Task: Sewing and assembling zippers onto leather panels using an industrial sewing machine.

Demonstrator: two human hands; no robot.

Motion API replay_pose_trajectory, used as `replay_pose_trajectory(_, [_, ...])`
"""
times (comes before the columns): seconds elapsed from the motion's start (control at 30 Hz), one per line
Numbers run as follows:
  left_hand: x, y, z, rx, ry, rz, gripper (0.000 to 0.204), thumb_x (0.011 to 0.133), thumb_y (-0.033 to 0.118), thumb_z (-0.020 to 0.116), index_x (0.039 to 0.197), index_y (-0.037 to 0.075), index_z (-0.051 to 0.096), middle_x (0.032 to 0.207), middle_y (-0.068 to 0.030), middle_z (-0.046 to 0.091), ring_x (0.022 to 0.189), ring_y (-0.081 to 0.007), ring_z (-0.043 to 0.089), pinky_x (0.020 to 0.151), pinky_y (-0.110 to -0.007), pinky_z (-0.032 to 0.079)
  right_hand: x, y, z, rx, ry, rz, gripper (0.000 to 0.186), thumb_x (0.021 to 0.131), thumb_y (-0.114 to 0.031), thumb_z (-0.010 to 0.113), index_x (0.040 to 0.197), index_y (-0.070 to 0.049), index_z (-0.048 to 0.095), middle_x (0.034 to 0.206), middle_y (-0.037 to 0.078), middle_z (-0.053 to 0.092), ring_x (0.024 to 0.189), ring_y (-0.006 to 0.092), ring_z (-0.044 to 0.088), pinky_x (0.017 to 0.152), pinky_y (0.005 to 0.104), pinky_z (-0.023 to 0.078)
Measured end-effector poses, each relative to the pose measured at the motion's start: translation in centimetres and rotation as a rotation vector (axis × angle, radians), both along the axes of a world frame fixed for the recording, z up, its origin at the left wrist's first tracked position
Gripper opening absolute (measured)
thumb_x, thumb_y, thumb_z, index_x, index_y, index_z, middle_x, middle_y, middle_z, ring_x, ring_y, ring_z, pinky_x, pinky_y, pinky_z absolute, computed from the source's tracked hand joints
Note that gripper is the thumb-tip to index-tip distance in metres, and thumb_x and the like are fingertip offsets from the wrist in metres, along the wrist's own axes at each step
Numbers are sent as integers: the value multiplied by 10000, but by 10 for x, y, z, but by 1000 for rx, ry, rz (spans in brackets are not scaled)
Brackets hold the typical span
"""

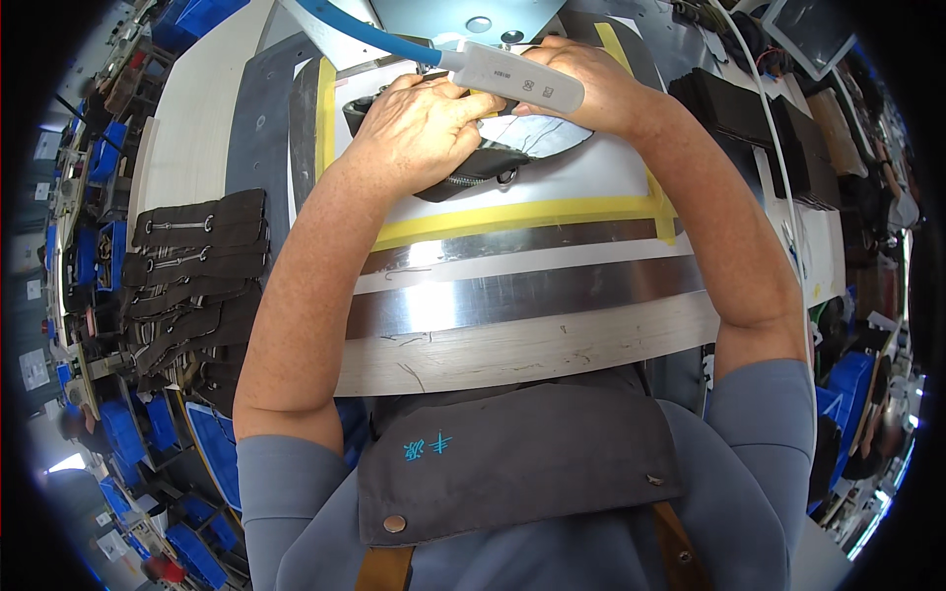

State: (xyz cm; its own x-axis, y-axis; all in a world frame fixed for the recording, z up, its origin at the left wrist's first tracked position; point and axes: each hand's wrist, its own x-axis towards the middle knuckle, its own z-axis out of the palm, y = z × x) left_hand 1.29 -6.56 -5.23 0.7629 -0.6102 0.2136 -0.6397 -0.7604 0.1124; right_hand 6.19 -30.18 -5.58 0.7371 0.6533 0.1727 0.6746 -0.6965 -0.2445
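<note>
A dark zippered pouch piece (490, 161) lies at the sewing machine's bed, with a pale lining and a small metal ring at its near edge. My left hand (422, 133) is closed over the left part of the pouch, its thumb pointing right. On the far right side, my right hand (591, 81) bends round the same piece. A white lamp head (522, 79) on a blue gooseneck (370, 34) hides some of the fingers of both hands. The stitching spot is out of sight beneath them.
Yellow tape (512, 215) borders the white work sheet, with a metal strip (532, 295) nearer me. Several dark zippered pieces (197, 261) are stacked at the left. Dark flat pieces (724, 108) lie at the right beside a white cable (764, 89). The light machine body (463, 15) stands ahead.
</note>
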Motion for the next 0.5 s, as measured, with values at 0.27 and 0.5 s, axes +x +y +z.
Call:
replay_pose_trajectory(0.27, [-9,-4,17,-46,-19,0,314,929,236,499,1015,110,773,1024,-96,752,1092,-231,663,1109,-489,354,18,1,-6,-76,-124,-44,208,841,-238,724,1029,-192,801,1270,-80,685,1086,196,611,979,348,505])
replay_pose_trajectory(0.5, [-20,4,15,-132,-40,26,384,985,374,525,948,82,772,1059,-88,754,1175,-241,647,1148,-508,312,20,16,20,-233,17,-128,272,939,-437,629,1103,-281,781,1306,-119,660,1120,171,600,1001,333,499])
